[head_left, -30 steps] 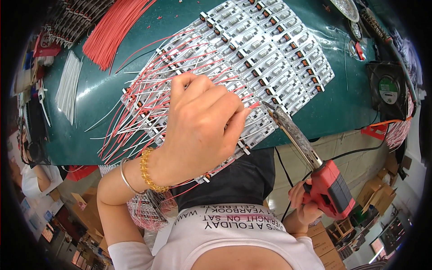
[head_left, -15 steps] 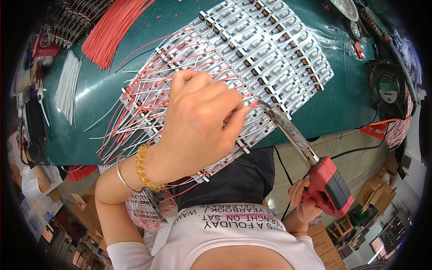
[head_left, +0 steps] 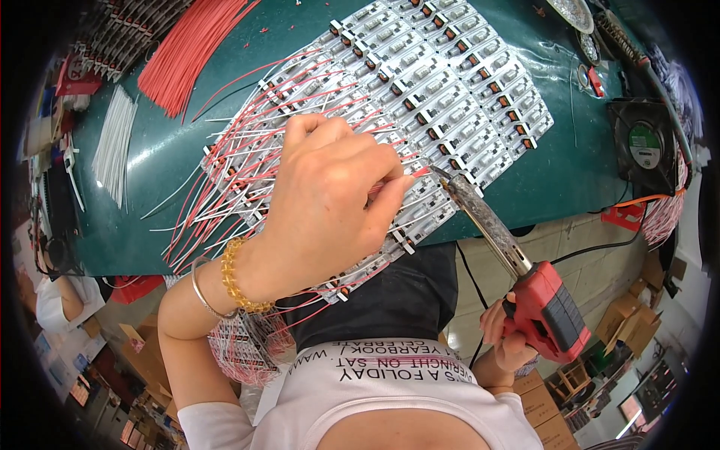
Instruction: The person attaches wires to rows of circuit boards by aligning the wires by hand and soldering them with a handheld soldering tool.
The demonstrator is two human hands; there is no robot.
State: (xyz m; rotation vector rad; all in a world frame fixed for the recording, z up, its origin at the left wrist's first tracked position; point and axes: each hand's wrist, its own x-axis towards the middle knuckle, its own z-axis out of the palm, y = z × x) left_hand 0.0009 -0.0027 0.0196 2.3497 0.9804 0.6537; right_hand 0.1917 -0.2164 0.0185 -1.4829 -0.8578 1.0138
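Note:
My left hand (head_left: 334,187) is closed in a pinch over a panel of small circuit boards (head_left: 442,94). Red wires (head_left: 422,172) are in its grip, with their ends poking out past the thumb and fingertips. My right hand (head_left: 504,337) wraps round the handle of a red and black soldering gun (head_left: 551,311), whose long metal barrel slants up and left. Its dark tip reaches the board beside the red wire ends; I cannot tell whether they touch. Many red and white wires (head_left: 225,180) fan out from the left part of the panel, some hidden under my left hand.
A green mat (head_left: 187,232) covers the table. Bundles of red wires (head_left: 176,60) and white wires (head_left: 115,142) lie at left. A black fan (head_left: 643,146), metal dishes (head_left: 574,13) and a coiled stand (head_left: 619,34) are at right. A black cable (head_left: 600,246) trails below the table edge.
Very little differs. The panel and my left hand have shifted slightly, while the soldering gun stays almost in place with its tip at the red wire ends.

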